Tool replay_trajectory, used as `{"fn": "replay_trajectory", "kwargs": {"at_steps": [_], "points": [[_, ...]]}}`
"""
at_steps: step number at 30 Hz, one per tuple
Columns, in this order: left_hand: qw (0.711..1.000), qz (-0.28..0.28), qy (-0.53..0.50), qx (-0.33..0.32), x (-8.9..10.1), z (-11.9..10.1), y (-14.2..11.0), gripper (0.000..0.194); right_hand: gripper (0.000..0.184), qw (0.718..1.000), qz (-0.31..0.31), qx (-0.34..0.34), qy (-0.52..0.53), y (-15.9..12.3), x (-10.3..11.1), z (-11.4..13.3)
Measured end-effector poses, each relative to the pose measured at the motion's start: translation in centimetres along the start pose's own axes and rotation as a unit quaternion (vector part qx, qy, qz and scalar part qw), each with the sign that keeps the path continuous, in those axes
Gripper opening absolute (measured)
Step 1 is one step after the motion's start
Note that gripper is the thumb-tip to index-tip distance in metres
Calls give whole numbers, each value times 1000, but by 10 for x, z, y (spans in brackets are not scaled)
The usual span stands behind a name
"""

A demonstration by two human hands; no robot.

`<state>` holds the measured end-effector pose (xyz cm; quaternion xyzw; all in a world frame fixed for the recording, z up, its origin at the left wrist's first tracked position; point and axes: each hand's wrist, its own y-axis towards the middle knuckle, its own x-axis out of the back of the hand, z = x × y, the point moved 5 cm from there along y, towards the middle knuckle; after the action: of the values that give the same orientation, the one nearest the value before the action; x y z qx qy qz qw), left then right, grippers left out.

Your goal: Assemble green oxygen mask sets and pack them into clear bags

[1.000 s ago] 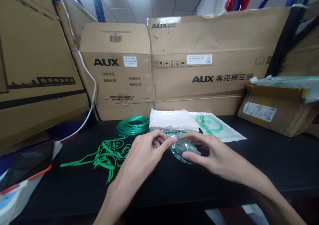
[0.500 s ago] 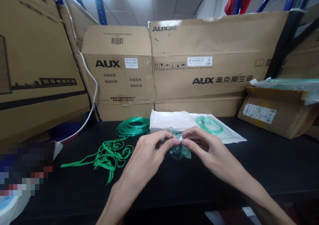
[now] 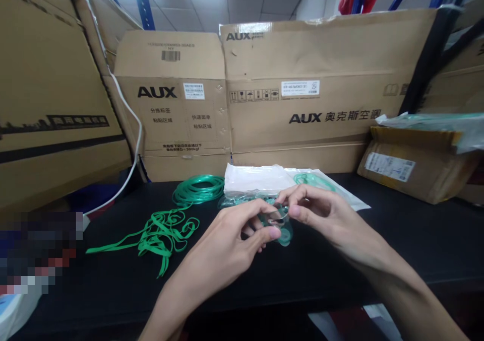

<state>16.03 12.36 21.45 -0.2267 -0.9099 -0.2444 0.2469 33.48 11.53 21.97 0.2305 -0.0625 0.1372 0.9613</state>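
Both my hands meet over the black table (image 3: 397, 250) and pinch a clear green plastic mask (image 3: 284, 234). My left hand (image 3: 242, 240) grips its near side with curled fingers and thumb. Opposite it, my right hand (image 3: 321, 220) pinches the top edge, where a small metal strip shows. Most of the mask is hidden by my fingers. Behind the hands lies a stack of white plastic bags (image 3: 257, 179). A sealed bag with another green mask (image 3: 317, 182) sits just right of the stack.
A coil of green tubing (image 3: 198, 190) and a tangle of green elastic straps (image 3: 162, 232) lie to the left. Large AUX cardboard boxes (image 3: 302, 89) wall off the back. A smaller carton (image 3: 412, 167) sits at the right. A white cable (image 3: 132, 144) hangs at left.
The mask has been lifted and turned between my hands. My right fingers moved from over the mask's body to a pinch at its top edge. My left hand shifted slightly nearer.
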Motion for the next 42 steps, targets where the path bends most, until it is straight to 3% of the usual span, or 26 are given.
{"fn": "replay_trajectory", "kwargs": {"at_steps": [6,15,17,22,28,35,42], "points": [[999,-13,8,-44,5,-6,-1,17,18,999,17,4,29,1,-4,-4],[989,-36,43,-134,11,-10,-3,10,7,999,11,20,43,4,-5,-9],[988,-44,33,-146,14,-11,-3,10,18,999,12,10,50,6,-6,-11],[990,-73,-1,-124,16,-12,-1,9,12,1000,22,-13,16,5,-9,-9],[991,-93,-8,-100,16,-13,-2,12,17,995,14,-28,95,-1,-15,-7],[989,-103,-4,-103,17,-9,0,5,14,994,9,-33,101,-2,-17,-10],[989,-92,-71,-87,18,-7,0,6,19,982,24,-90,164,-1,-21,-13]]}}
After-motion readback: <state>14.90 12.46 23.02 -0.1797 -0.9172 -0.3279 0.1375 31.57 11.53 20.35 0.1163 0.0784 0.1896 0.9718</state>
